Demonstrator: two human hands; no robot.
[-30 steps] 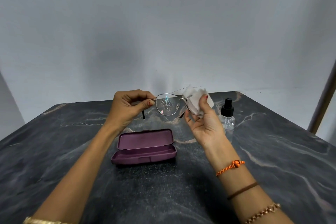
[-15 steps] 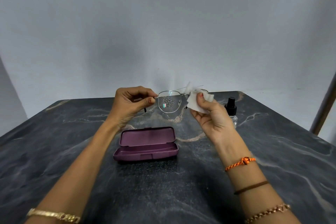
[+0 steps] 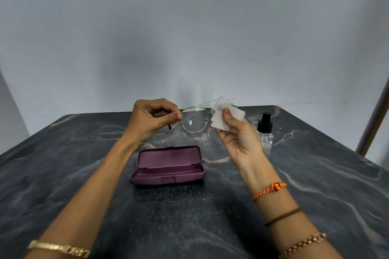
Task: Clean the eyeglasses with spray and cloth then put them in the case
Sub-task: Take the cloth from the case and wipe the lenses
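Eyeglasses [image 3: 196, 120]: thin metal frame with clear rounded lenses; held up in the air over the far part of the table, between both hands, probably so each lens can be reached from both faces.
Uncovered lens: beaded with small droplets, so judged sprayed and not yet wiped.
Left hand [image 3: 152, 121]: fingers curled, thumb and forefinger pinching the frame at its outer corner by the hinge; a steadying hold that keeps skin off the glass.
Right hand [image 3: 237, 139]: thumb and fingers pinching the cloth around the other lens, which is hidden beneath it.
Cloth [image 3: 228, 116]: white, thin, soft, folded over the lens with corners sticking up.
Case [image 3: 168, 165]: purple hard shell, long with rounded ends, matte; lying open on the table below the eyeglasses, lid tipped back, ready to receive them.
Spray bottle [image 3: 265, 130]: small, clear, black pump top; standing upright just beyond the right hand, apart from it.
Table [image 3: 63, 174]: dark stone-like slab with pale veins, smooth.
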